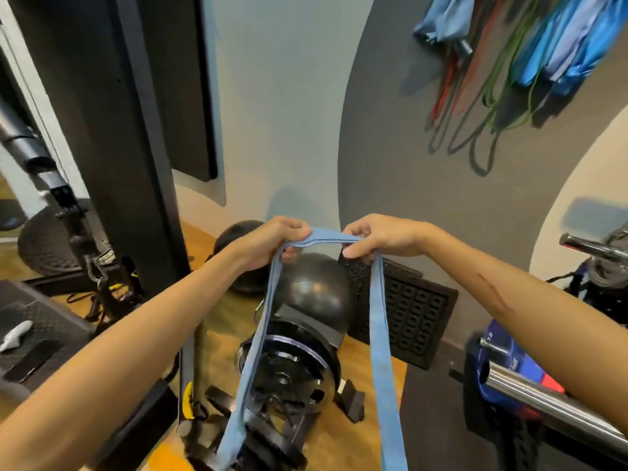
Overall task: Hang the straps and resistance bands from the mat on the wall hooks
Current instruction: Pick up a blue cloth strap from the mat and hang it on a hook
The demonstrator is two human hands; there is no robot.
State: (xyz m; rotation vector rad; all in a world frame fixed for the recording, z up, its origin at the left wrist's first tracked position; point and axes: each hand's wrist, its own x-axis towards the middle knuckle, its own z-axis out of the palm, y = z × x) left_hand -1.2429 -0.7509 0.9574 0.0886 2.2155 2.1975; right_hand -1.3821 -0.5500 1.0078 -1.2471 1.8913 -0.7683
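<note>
I hold a light blue strap (380,338) stretched between both hands at chest height. My left hand (272,241) grips its top on the left and my right hand (373,237) pinches it on the right. Two lengths of the strap hang down past the bottom edge of the view. High on the grey wall at the upper right hang blue straps (560,45), red bands (455,73) and green bands (499,96). The hooks themselves are hidden behind them. The mat is out of view.
Below my hands sit black balls (316,294) on a stand with weight plates (289,375). A black machine column (112,130) stands at the left. A chrome barbell (543,399) with blue plates lies at the right. A perforated black panel (414,317) leans on the wall.
</note>
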